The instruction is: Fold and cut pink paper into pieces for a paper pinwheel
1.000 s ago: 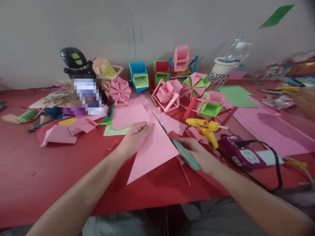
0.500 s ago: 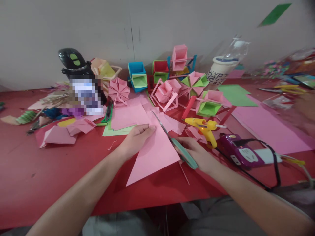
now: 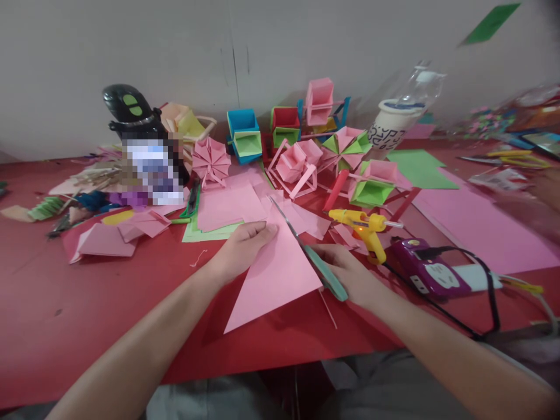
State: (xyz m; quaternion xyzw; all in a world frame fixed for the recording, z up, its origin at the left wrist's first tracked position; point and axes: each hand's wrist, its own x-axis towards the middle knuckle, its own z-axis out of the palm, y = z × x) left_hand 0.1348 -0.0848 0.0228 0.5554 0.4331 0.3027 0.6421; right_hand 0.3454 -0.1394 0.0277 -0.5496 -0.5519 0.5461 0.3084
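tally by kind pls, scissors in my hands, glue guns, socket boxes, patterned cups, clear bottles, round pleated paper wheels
green-handled metal scissors in the right hand: 1
yellow plastic glue gun: 1
purple plastic socket box: 1
white black-patterned cup: 1
clear plastic bottle: 1
round pleated paper wheels, one pink, one pink and green: 2
total: 7

No readable text, illegible black markings [image 3: 385, 137] on white cup [image 3: 399, 118]

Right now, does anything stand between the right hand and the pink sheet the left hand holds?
The scissors do: the right hand grips their handles, with blades along the right edge of the pink sheet.
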